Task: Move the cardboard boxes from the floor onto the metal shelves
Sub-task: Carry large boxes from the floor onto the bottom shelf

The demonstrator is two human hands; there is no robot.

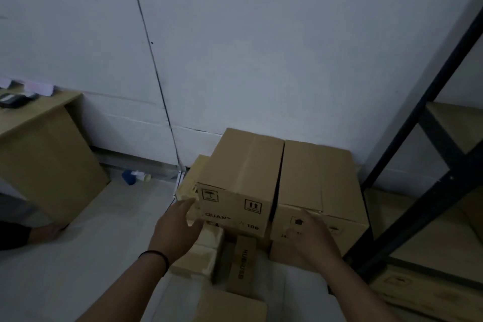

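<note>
Two cardboard boxes stand side by side on a stack on the floor by the wall. The left box (243, 172) carries printed symbols and "QUANT" lettering on its near face. My left hand (177, 227) touches its lower left corner, fingers stretched out. The right box (318, 178) is wider. My right hand (311, 230) rests against that box's near face, fingers loosely bent. A black metal shelf frame (444, 162) with wooden boards stands at the right.
Smaller pale boxes (206, 246) and a narrow box (241, 261) lie under and before the stack. Another box (230, 306) sits nearest me. A wooden desk (44, 144) is at left, another person's hand (49, 232) beneath it. A blue object (129, 176) lies by the wall.
</note>
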